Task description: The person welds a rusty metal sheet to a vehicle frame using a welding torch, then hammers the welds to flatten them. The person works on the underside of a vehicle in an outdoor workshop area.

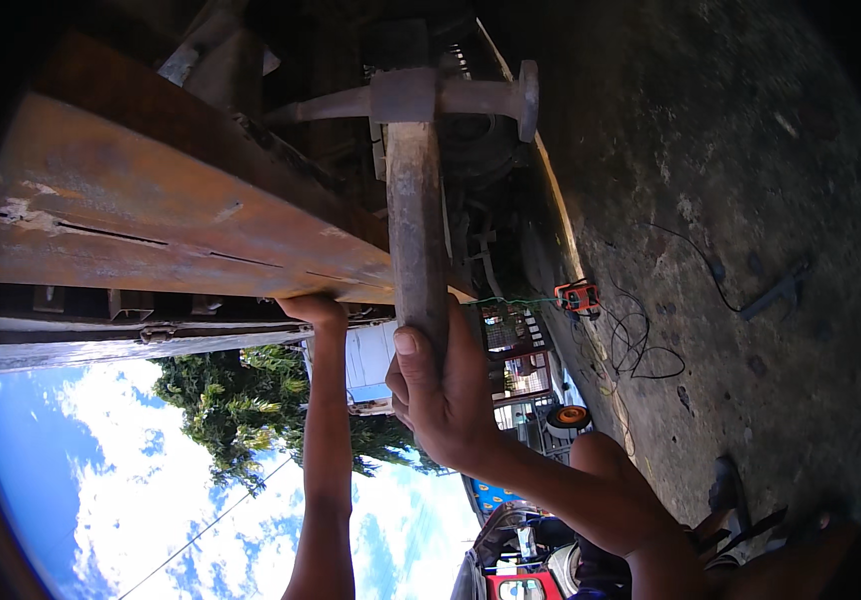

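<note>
My right hand [443,405] is closed around the lower handle of a hammer [416,220], its thumb lying along the wood. The hammer's worn metal head has a round face on one side and a long tapered peen on the other. It overlaps the dark area beyond a rusty steel beam [181,215]; whether it touches anything I cannot tell. This beam runs from the left toward the middle, with a slit-like seam and a rough pale patch along its face. My left hand [316,310] is against the beam's lower edge, wrist bent, its fingers mostly hidden.
On the concrete floor [731,180] at the right lie loose black cables [641,350] and a dark long tool [779,290]. An orange device [578,297] with a green cable stands beyond my right hand. A wheel with an orange hub [571,416] and a red vehicle [526,585] are lower down.
</note>
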`<state>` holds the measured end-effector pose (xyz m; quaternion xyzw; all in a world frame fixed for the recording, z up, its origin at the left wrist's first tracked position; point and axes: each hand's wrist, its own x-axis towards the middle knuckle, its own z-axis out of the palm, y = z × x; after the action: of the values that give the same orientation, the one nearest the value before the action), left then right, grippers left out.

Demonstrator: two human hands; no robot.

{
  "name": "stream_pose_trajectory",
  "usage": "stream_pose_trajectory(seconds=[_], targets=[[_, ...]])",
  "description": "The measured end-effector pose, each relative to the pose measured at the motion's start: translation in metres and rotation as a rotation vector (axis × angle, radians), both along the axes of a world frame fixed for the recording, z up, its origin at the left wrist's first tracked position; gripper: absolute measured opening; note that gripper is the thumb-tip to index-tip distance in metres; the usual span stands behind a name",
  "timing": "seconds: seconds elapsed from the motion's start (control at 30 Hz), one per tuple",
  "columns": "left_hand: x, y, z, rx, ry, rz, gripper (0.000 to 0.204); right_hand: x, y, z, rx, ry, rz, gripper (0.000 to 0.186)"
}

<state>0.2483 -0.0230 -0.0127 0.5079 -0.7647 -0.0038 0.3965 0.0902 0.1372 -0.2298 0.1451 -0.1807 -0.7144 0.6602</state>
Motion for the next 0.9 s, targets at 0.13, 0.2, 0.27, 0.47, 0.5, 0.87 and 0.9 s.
stream_pose_trajectory(seconds=[0.13, 0.2, 0.27, 0.47, 0.5, 0.87, 0.9], targets=[[0.009, 0.001, 0.006, -0.043, -0.169, -0.002, 0.058, -0.002, 0.006, 0.003, 0.028, -0.135, 0.111, 0.033], [0.011, 0.000, 0.008, -0.039, -0.199, -0.011, 0.057, -0.003, 0.006, 0.002, 0.032, -0.115, 0.100, 0.034], [0.011, -0.002, 0.010, -0.012, -0.174, -0.030, 0.057, -0.002, 0.004, 0.000, 0.004, 0.035, 0.046, 0.034], [0.005, -0.003, 0.002, -0.087, -0.172, -0.028, 0.056, 0.001, -0.002, -0.007, 0.060, -0.101, 0.032, 0.034], [0.003, -0.003, 0.000, -0.117, -0.202, -0.011, 0.056, 0.001, -0.002, -0.008, 0.048, -0.088, 0.016, 0.035], [0.002, -0.006, 0.002, -0.013, -0.096, -0.044, 0.059, 0.000, 0.005, -0.001, 0.074, 0.153, -0.040, 0.033], [0.003, -0.005, 0.003, 0.007, -0.033, -0.035, 0.059, 0.000, 0.006, -0.003, 0.086, 0.140, -0.029, 0.033]])
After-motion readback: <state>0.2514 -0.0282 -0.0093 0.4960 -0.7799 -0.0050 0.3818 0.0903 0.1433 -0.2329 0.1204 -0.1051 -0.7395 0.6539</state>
